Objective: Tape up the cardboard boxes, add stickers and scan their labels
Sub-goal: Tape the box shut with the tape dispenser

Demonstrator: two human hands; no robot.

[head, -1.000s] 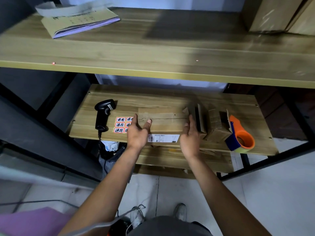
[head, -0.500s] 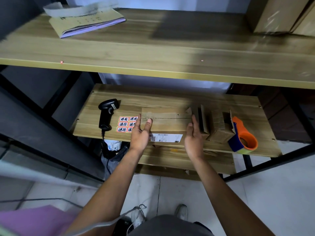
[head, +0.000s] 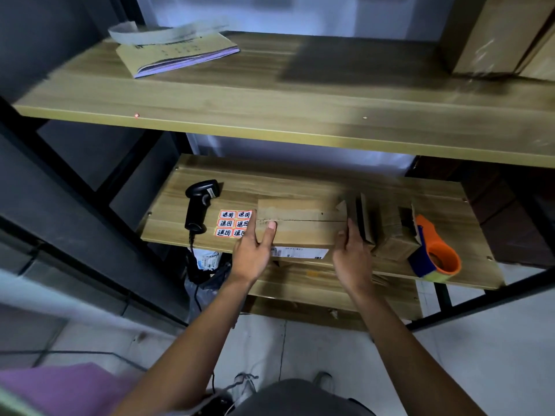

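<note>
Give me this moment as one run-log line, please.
stage: taping | left hand: on cardboard box | right hand: at box end | tape dispenser: untouched

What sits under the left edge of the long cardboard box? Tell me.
The sticker sheet runs under the cardboard box there; its right edge is covered by the box and the left hand.

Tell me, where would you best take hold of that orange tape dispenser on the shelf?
Probably by the orange loop handle of the tape dispenser, coming from the front right with the right hand. The loop opens toward the shelf's front edge, and small boxes crowd its left side, so a grip there looks least obstructed.
</note>
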